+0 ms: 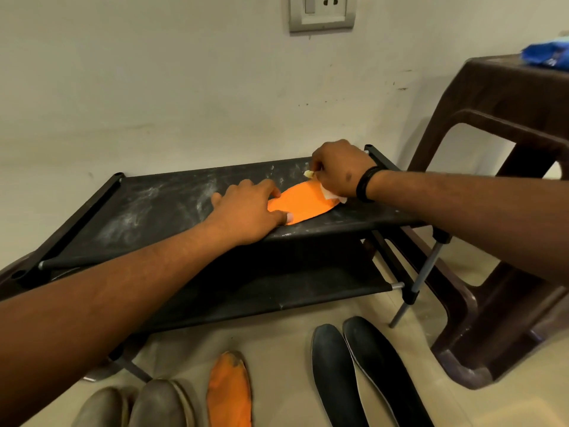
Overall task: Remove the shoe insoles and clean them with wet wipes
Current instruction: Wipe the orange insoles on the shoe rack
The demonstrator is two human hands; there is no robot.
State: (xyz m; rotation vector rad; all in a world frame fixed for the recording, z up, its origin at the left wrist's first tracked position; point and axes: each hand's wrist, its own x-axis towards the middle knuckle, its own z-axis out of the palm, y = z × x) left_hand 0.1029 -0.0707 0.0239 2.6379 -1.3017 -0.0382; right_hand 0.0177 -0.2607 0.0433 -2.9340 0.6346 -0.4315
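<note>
On the top shelf of a low black shoe rack (172, 204) lies an orange insole (303, 201), near the shelf's right end. The left hand (246, 209) presses down on its near end, fingers spread and mostly straight, thumb along the front edge; that end is covered by the hand. The right hand (337, 169) grips a white wet wipe (331, 195) against the far end, fingers curled over it, so only scraps of the wipe show beneath the palm and by the thumb. A black band (366, 183) circles the right wrist.

On the floor in front of the rack, a second orange insole (229, 392) with a soiled tip is cut off by the lower frame edge, as are two dark insoles (360, 371) lying side by side to its right and a pair of grey shoes (135, 405) to its left. The rack's lower shelf is largely hidden behind the left forearm.

Right of the rack stands a brown plastic stool (498, 186), close to the rack's right legs. A blue packet (545, 55) on top of it is blurred and clipped by the frame. The top shelf's left half is dusty and bare.
</note>
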